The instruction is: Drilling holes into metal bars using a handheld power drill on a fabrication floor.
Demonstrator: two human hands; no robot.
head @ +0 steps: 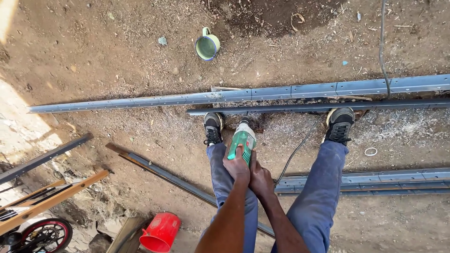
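Gripping a green power tool (242, 139), I have both hands clenched on its body — left hand (237, 166) on top, right hand (260, 178) beside it, for steadiness. Its nose points down at the dark metal bar (300, 108) between my shoes (213, 127), which pin the bar. Farther off lies a long grey rail (262, 93); beyond it, a green mug (206, 46). Near left, a red bucket (160, 232).

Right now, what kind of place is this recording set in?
Probably an outdoor metalwork yard: bare dirt ground, long steel bars laid across it, and both hands, left hand and right hand, gripping a green power tool.
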